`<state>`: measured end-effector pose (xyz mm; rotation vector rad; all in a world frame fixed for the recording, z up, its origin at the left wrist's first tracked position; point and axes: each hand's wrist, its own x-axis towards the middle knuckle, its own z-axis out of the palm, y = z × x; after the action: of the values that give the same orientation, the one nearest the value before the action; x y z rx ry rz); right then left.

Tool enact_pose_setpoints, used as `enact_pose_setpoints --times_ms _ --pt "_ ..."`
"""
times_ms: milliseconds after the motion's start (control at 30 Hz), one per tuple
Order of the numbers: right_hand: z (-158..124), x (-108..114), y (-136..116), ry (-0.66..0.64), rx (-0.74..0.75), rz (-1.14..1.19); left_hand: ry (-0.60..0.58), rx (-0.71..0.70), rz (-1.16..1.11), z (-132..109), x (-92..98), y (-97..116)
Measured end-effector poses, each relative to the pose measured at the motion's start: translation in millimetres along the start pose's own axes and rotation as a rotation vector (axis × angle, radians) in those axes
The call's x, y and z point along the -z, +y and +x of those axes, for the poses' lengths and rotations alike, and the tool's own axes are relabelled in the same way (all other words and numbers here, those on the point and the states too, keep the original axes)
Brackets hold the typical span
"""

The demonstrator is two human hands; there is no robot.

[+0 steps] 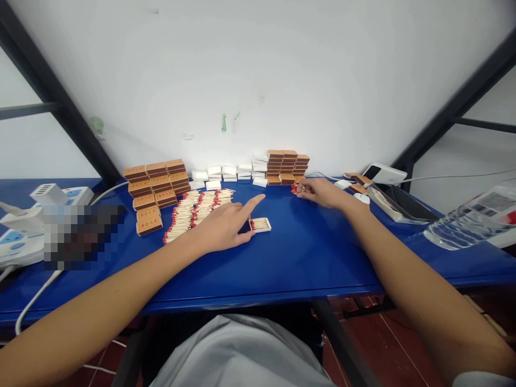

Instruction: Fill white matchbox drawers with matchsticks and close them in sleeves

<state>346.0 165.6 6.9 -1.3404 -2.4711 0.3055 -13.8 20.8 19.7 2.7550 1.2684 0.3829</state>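
Note:
My left hand (226, 223) rests on the blue table (306, 252), index finger stretched out, thumb and fingers against an open matchbox tray (260, 224) filled with red-tipped matches. Just left of it lies a spread of loose matches (195, 210). My right hand (320, 192) reaches to the far side, fingers pinched on a few loose matches (295, 188) in front of a stack of brown matchbox sleeves (287, 165).
A bigger stack of brown matchboxes (155, 188) stands at the left rear. White empty trays (229, 173) line the wall. A power strip (24, 228) and cables lie far left; a phone, charger (385, 173) and plastic bottle (471, 223) are on the right.

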Motion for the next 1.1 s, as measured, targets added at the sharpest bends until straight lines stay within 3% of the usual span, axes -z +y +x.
enact_pose_setpoints --times_ms 500,1100 --pt "0 1 4 0.014 -0.020 0.030 -0.004 -0.003 -0.008 0 -0.8 -1" --pt "-5 20 -3 -0.139 -0.195 -0.023 -0.010 0.000 -0.003 0 0.5 0"
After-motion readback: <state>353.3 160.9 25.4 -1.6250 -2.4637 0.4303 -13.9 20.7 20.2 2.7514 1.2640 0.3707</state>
